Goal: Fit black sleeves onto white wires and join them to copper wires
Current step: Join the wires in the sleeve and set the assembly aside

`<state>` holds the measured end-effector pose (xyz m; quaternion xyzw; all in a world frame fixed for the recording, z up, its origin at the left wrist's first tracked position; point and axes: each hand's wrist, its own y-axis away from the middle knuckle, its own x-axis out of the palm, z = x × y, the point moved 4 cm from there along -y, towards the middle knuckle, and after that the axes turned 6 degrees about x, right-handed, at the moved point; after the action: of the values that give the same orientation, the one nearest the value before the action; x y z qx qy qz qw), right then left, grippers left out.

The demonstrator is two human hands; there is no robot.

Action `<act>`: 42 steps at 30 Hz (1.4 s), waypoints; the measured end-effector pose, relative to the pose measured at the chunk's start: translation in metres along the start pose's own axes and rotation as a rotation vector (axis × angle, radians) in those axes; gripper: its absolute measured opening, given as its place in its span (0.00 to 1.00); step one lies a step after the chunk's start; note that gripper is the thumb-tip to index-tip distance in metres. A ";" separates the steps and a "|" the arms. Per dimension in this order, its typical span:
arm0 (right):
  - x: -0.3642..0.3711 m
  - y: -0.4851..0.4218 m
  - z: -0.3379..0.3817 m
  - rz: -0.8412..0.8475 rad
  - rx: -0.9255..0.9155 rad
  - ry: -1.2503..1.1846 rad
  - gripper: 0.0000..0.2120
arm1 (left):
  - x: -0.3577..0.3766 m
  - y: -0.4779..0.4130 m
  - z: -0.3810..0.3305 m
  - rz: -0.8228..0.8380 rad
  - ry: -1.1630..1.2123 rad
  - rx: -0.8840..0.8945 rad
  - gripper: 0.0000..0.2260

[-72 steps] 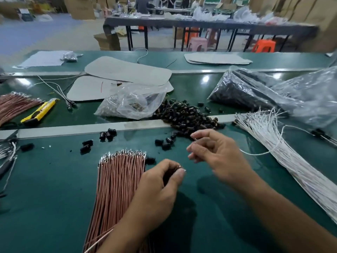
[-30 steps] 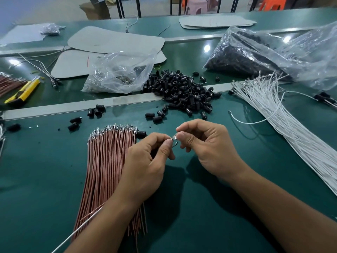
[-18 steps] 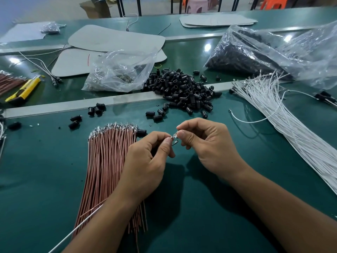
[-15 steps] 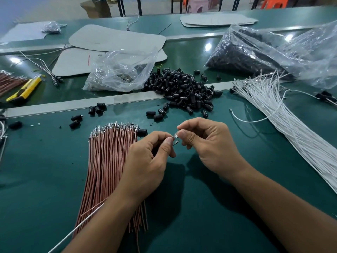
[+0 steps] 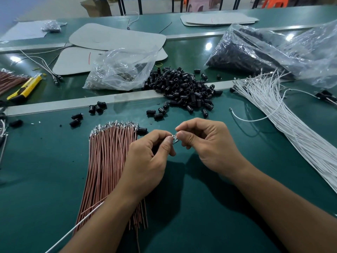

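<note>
Left hand: fingers were curled, thumb and forefinger pinched on a small metal terminal at frame centre.
Right hand: closed in a pinch on the other side of the same terminal; which wire it carried was hidden by the fingers.
White wire: one strand was seen running from under the left forearm to the lower left edge.
Copper wires: laid as a bundle on the tabletop, left of centre, partly under the left wrist.
Black sleeves: heaped loose above centre, strays scattered around.
White wires: fanned along the right side, well apart from the hands.
Step judged: terminals were being mated at the fingertips.
Risk, misalignment: the terminal could be bent or only half seated if pushed at an angle, as the joint was mostly covered by the fingertips.
Risk, slip: a tiny part held in a tip pinch could be dropped among the strays.
Risk, sleeve: whether a sleeve was on the strand could not be told; if missed, rework would be needed.
Risk, bundle: the copper wires could be dragged out of order by the left wrist.
</note>
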<state>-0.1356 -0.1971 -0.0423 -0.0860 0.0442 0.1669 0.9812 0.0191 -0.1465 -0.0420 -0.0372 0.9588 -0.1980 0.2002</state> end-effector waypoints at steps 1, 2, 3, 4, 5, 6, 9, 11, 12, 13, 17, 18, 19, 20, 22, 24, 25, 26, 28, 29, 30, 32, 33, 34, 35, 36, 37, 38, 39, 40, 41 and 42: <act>0.000 0.000 0.000 0.005 -0.002 0.004 0.04 | 0.000 0.000 0.000 0.003 0.003 0.001 0.06; 0.001 0.000 0.000 0.007 -0.004 0.006 0.04 | 0.000 0.000 0.000 0.006 0.010 0.000 0.06; 0.001 0.000 0.000 0.007 -0.006 0.007 0.05 | 0.000 0.001 -0.001 0.009 0.017 0.003 0.06; 0.001 0.000 0.000 0.005 -0.008 0.009 0.05 | 0.000 0.001 -0.001 0.011 0.019 0.011 0.06; 0.001 0.000 0.000 0.003 -0.009 0.015 0.06 | 0.000 0.001 -0.002 0.012 0.014 0.022 0.06; 0.000 0.000 0.000 0.001 -0.010 0.023 0.06 | 0.000 0.001 -0.002 0.014 0.004 0.035 0.05; 0.000 0.000 0.000 -0.010 -0.022 0.050 0.07 | 0.000 0.000 -0.005 0.027 -0.036 0.081 0.05; 0.000 0.001 0.000 -0.018 -0.027 0.049 0.08 | 0.000 0.001 -0.006 0.031 -0.031 0.089 0.05; 0.001 0.001 0.000 -0.021 -0.027 0.041 0.09 | 0.000 0.001 -0.006 0.032 -0.020 0.092 0.05; 0.002 0.001 0.000 -0.021 -0.028 0.029 0.09 | 0.000 0.001 -0.006 0.029 -0.009 0.097 0.05; 0.006 0.002 0.001 -0.006 -0.018 -0.030 0.08 | 0.000 0.002 -0.006 0.017 0.015 0.102 0.06; 0.006 0.002 0.002 -0.005 -0.013 -0.039 0.08 | 0.000 0.002 -0.006 0.015 0.018 0.099 0.06; 0.006 0.002 0.002 -0.005 -0.009 -0.041 0.08 | 0.001 0.001 -0.006 0.014 0.025 0.089 0.05; 0.006 0.002 0.003 -0.009 -0.008 -0.038 0.08 | 0.001 0.000 -0.006 0.012 0.045 0.069 0.05; 0.008 0.002 0.004 -0.029 0.015 -0.085 0.07 | 0.002 -0.002 -0.004 -0.009 0.129 0.003 0.04; 0.011 0.002 0.004 -0.040 0.081 -0.237 0.08 | 0.002 -0.003 -0.002 -0.069 0.211 -0.055 0.04; 0.013 0.003 0.004 -0.035 0.115 -0.306 0.08 | 0.001 -0.004 0.000 -0.106 0.246 -0.080 0.04; 0.015 0.005 0.003 -0.030 0.138 -0.345 0.07 | 0.000 -0.004 0.000 -0.139 0.281 -0.103 0.04; 0.021 0.007 0.001 -0.024 0.154 -0.346 0.05 | -0.002 -0.004 0.001 -0.187 0.323 -0.122 0.04; 0.024 0.009 0.000 -0.026 0.153 -0.342 0.05 | -0.002 -0.004 0.000 -0.200 0.323 -0.118 0.04; 0.025 0.009 0.000 -0.031 0.145 -0.341 0.05 | -0.002 -0.004 0.000 -0.205 0.316 -0.113 0.04; 0.025 0.010 0.001 -0.046 0.133 -0.343 0.04 | -0.001 -0.004 -0.003 -0.202 0.298 -0.097 0.04; 0.025 0.010 0.002 -0.055 0.134 -0.344 0.03 | -0.001 -0.003 -0.004 -0.197 0.295 -0.090 0.03; 0.025 0.010 0.002 -0.063 0.137 -0.345 0.03 | 0.000 -0.003 -0.005 -0.191 0.293 -0.086 0.03; 0.024 0.010 0.002 -0.069 0.146 -0.348 0.03 | 0.000 -0.003 -0.005 -0.183 0.291 -0.084 0.03; 0.024 0.010 0.001 -0.069 0.156 -0.354 0.03 | 0.000 -0.002 -0.006 -0.175 0.291 -0.083 0.03; 0.024 0.010 0.001 -0.064 0.169 -0.363 0.03 | 0.000 -0.002 -0.006 -0.166 0.296 -0.086 0.04; 0.025 0.010 0.001 -0.056 0.180 -0.374 0.03 | 0.000 -0.003 -0.007 -0.158 0.304 -0.090 0.04; 0.025 0.010 0.002 -0.046 0.193 -0.388 0.02 | -0.001 -0.003 -0.007 -0.151 0.313 -0.092 0.04; 0.025 0.010 0.002 -0.038 0.206 -0.403 0.02 | -0.002 -0.003 -0.008 -0.145 0.322 -0.093 0.04; 0.026 0.010 0.003 -0.033 0.219 -0.420 0.03 | -0.003 -0.003 -0.009 -0.142 0.332 -0.096 0.04; 0.025 0.010 0.003 -0.030 0.225 -0.431 0.04 | -0.003 -0.003 -0.009 -0.141 0.350 -0.105 0.05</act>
<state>-0.1151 -0.1790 -0.0440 0.0609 -0.1493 0.1608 0.9737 0.0182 -0.1458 -0.0319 -0.0796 0.9830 -0.1646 0.0139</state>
